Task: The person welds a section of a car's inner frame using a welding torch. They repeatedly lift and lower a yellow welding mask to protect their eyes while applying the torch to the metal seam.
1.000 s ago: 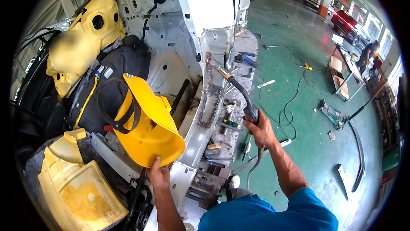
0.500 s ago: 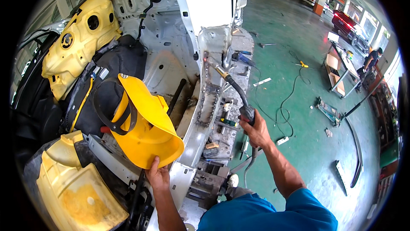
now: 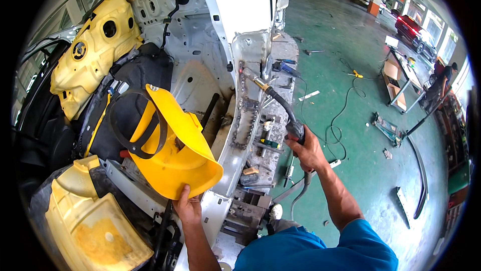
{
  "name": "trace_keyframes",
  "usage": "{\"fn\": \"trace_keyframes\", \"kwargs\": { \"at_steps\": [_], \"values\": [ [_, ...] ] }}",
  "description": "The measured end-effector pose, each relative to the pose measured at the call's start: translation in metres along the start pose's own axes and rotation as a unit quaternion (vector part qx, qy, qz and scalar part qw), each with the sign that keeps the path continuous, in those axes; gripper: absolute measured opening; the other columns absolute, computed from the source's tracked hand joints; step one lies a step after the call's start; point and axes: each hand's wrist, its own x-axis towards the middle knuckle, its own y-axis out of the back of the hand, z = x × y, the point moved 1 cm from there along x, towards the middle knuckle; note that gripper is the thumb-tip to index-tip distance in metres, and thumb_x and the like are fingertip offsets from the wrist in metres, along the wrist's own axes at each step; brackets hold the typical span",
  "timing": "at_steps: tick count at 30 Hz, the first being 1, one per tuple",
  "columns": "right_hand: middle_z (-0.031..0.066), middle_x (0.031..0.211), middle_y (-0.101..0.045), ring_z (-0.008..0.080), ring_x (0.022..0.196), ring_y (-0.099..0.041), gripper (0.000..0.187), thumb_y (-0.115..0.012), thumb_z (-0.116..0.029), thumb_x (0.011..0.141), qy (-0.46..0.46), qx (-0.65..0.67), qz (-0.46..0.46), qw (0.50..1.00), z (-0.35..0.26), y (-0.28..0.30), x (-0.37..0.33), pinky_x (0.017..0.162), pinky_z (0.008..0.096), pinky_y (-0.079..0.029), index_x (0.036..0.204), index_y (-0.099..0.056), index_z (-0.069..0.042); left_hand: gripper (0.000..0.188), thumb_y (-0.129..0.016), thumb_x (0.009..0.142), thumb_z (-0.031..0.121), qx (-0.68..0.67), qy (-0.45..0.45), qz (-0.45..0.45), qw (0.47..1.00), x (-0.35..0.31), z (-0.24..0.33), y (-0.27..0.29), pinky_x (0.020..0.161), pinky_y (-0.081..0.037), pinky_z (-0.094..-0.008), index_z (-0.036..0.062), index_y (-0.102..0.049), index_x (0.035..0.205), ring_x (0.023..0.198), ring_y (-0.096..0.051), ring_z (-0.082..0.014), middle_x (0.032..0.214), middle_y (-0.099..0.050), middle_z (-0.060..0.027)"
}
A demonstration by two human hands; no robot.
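Note:
My left hand (image 3: 188, 207) grips the lower edge of a yellow welding helmet (image 3: 176, 163), its thumb or a finger over the rim. The helmet's dark headband faces up and left. My right hand (image 3: 309, 150) is wrapped round the black handle of a welding torch (image 3: 281, 101). The torch's copper-coloured nozzle points up and left at a bare metal sill (image 3: 245, 115) of a stripped car body, with a small red glow at its tip. A row of dark weld spots runs along the sill.
Screwdrivers and a grinder-like blue tool (image 3: 284, 67) lie on the metal bench (image 3: 285, 48) beside the sill. Yellow foam pads (image 3: 95, 221) fill the car's left side. Cables (image 3: 333, 130) and a floor jack (image 3: 388, 129) are on the green floor. A person (image 3: 441, 85) stands by a table at right.
My right hand and the torch handle have shifted slightly right and down. The helmet has moved a little to the right with my left hand. The distant person has shifted right.

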Motion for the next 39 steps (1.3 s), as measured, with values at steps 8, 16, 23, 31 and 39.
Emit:
{"fn": "trace_keyframes", "kwargs": {
  "at_steps": [8, 16, 23, 31, 39],
  "values": [
    [0.0097, 0.077, -0.062, 0.0159, 0.064, -0.058, 0.033, -0.072, -0.018, 0.084, -0.014, -0.017, 0.004, 1.000, -0.012, 0.006, -0.001, 0.060, 0.0345, -0.048, 0.104, -0.053, 0.000, 0.061, -0.063, 0.088, 0.000, 0.001, -0.011, 0.003, 1.000, -0.002, 0.001, -0.003, 0.100, -0.051, -0.0460, 0.0058, -0.039, 0.144, 0.120, -0.059, -0.0304, 0.136, -0.054, -0.0128],
    [0.0093, 0.074, -0.060, 0.0161, 0.062, -0.058, 0.031, -0.071, -0.018, 0.084, -0.009, -0.014, 0.003, 1.000, -0.013, 0.009, 0.000, 0.058, 0.0348, -0.048, 0.100, -0.052, 0.000, 0.062, -0.063, 0.088, -0.002, -0.010, -0.015, 0.013, 1.000, -0.003, 0.001, -0.004, 0.099, -0.052, -0.0476, 0.0072, -0.039, 0.144, 0.120, -0.059, -0.0307, 0.136, -0.054, -0.0126],
    [0.0093, 0.074, -0.060, 0.0155, 0.061, -0.059, 0.031, -0.070, -0.018, 0.083, -0.011, -0.022, 0.005, 1.000, -0.015, 0.009, -0.002, 0.058, 0.0336, -0.048, 0.101, -0.053, 0.001, 0.063, -0.062, 0.087, -0.003, 0.000, -0.023, 0.007, 1.000, -0.004, 0.000, -0.006, 0.099, -0.052, -0.0480, 0.0068, -0.038, 0.145, 0.121, -0.058, -0.0305, 0.137, -0.053, -0.0126],
    [0.0087, 0.076, -0.060, 0.0148, 0.060, -0.059, 0.031, -0.071, -0.018, 0.083, -0.005, -0.004, 0.005, 1.000, -0.019, 0.013, -0.004, 0.056, 0.0330, -0.048, 0.101, -0.053, 0.001, 0.063, -0.062, 0.087, -0.003, -0.004, -0.017, 0.008, 1.000, -0.003, 0.000, -0.004, 0.099, -0.053, -0.0479, 0.0067, -0.039, 0.144, 0.121, -0.058, -0.0306, 0.137, -0.053, -0.0133],
    [0.0088, 0.076, -0.059, 0.0151, 0.061, -0.060, 0.032, -0.072, -0.018, 0.083, -0.007, -0.019, 0.002, 1.000, -0.019, 0.016, -0.003, 0.056, 0.0334, -0.049, 0.100, -0.053, 0.001, 0.063, -0.063, 0.087, -0.002, -0.006, -0.016, 0.002, 1.000, -0.002, 0.000, -0.004, 0.099, -0.053, -0.0490, 0.0064, -0.039, 0.145, 0.121, -0.058, -0.0320, 0.137, -0.053, -0.0134]
  ]
}}
